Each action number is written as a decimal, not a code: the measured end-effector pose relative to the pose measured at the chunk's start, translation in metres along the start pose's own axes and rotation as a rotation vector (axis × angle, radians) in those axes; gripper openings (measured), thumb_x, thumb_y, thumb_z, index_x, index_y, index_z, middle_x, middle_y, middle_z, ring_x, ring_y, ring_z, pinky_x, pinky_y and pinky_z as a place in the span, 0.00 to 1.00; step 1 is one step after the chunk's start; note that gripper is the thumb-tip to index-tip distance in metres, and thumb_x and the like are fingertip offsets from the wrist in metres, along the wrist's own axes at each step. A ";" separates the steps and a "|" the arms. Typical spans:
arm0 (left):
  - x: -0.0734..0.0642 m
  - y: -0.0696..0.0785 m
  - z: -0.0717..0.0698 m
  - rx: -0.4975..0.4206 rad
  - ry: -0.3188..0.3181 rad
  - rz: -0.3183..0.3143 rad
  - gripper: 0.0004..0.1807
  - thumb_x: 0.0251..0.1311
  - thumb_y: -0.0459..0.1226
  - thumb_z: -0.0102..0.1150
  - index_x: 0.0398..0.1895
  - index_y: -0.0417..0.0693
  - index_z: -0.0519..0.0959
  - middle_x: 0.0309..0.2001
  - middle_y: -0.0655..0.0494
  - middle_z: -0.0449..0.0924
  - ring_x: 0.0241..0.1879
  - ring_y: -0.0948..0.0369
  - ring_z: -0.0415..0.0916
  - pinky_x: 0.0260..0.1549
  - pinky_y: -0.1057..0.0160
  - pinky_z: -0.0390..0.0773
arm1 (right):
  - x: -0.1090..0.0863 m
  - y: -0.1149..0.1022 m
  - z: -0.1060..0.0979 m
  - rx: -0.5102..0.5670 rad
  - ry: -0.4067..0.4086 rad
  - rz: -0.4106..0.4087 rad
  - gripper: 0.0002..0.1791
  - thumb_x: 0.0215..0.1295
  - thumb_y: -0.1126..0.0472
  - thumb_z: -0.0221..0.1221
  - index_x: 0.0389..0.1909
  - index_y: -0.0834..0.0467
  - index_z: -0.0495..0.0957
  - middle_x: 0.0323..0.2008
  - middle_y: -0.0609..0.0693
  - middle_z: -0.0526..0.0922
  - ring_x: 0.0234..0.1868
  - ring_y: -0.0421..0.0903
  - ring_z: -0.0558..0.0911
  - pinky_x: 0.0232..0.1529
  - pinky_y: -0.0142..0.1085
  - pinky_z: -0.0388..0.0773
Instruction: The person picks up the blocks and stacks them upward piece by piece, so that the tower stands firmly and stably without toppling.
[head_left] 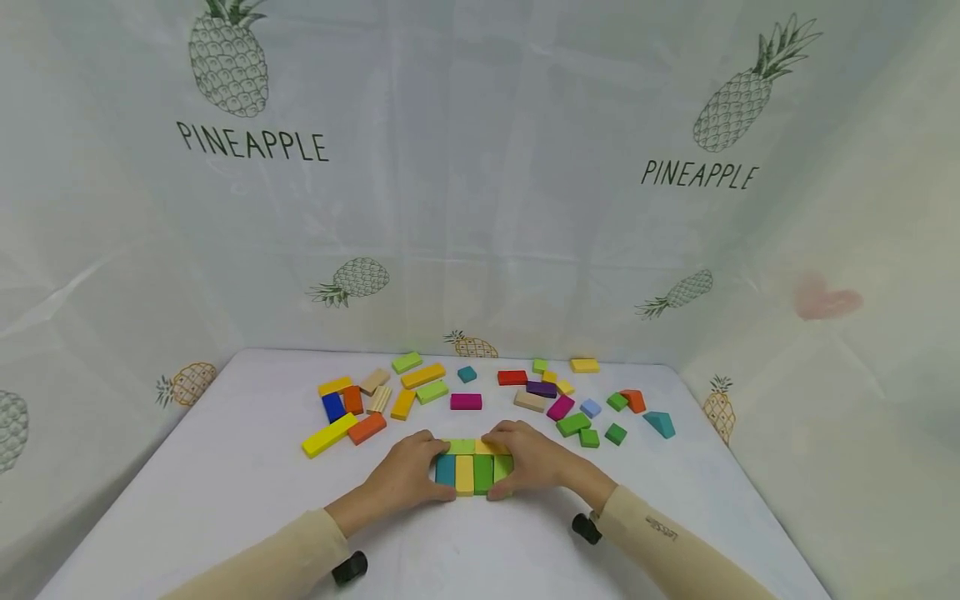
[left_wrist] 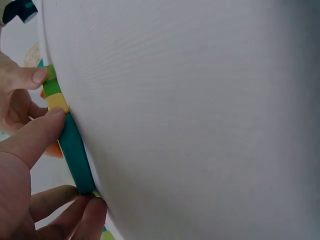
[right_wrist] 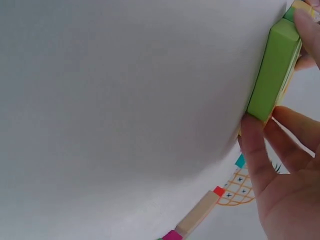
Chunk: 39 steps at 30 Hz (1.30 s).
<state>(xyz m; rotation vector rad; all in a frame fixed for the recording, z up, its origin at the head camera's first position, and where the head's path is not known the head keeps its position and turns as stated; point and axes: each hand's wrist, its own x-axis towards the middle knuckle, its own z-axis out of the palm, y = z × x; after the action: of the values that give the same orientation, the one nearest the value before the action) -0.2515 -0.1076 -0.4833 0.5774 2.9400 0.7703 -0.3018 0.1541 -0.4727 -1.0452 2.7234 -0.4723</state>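
A tight row of toy blocks lies on the white table in the head view: a teal block (head_left: 445, 471), a yellow block (head_left: 464, 477), a green block (head_left: 483, 475) and a light green block (head_left: 502, 465). Along their far ends lie a lime block (head_left: 459, 447) and an orange-yellow block (head_left: 486, 447). My left hand (head_left: 408, 469) grips the row's left side, thumb at the near ends and fingers at the far side beyond the teal block (left_wrist: 76, 152). From the right, my right hand (head_left: 534, 458) holds the light green block (right_wrist: 275, 70) between thumb and fingers.
Behind the row, loose blocks are scattered: a magenta block (head_left: 466, 402) straight ahead, a long yellow block (head_left: 330, 435) at left, a teal triangle (head_left: 660, 424) at right. A pineapple-print sheet (head_left: 480, 208) hangs at the table's back edge.
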 end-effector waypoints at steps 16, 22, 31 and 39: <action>0.003 -0.001 0.002 -0.007 0.007 -0.021 0.42 0.49 0.53 0.84 0.67 0.45 0.82 0.46 0.54 0.79 0.42 0.59 0.73 0.49 0.53 0.83 | -0.015 -0.001 -0.002 0.180 0.025 0.029 0.48 0.56 0.46 0.81 0.74 0.60 0.73 0.64 0.53 0.74 0.46 0.44 0.78 0.48 0.30 0.81; 0.004 0.000 0.004 -0.015 0.006 -0.026 0.43 0.50 0.53 0.84 0.68 0.45 0.81 0.50 0.52 0.80 0.45 0.58 0.74 0.53 0.49 0.84 | -0.014 0.004 0.001 0.185 0.020 0.044 0.45 0.57 0.45 0.80 0.73 0.57 0.75 0.63 0.50 0.73 0.49 0.40 0.75 0.51 0.30 0.80; 0.005 0.001 0.004 -0.012 0.012 -0.029 0.43 0.50 0.51 0.84 0.68 0.43 0.81 0.45 0.55 0.78 0.41 0.60 0.72 0.47 0.55 0.82 | -0.010 0.003 0.004 0.170 0.027 0.056 0.46 0.57 0.42 0.79 0.73 0.56 0.75 0.62 0.48 0.73 0.53 0.41 0.74 0.55 0.31 0.81; 0.005 0.002 0.004 -0.017 0.012 -0.038 0.42 0.50 0.51 0.84 0.68 0.43 0.81 0.42 0.57 0.77 0.40 0.60 0.71 0.43 0.59 0.79 | -0.010 0.000 0.005 0.158 0.023 0.050 0.45 0.58 0.44 0.79 0.74 0.55 0.74 0.62 0.49 0.73 0.51 0.40 0.74 0.54 0.31 0.81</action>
<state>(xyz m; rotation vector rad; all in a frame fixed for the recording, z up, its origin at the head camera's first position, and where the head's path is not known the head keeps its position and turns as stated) -0.2551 -0.1025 -0.4859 0.5161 2.9432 0.7973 -0.2932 0.1603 -0.4766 -0.9344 2.6734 -0.6827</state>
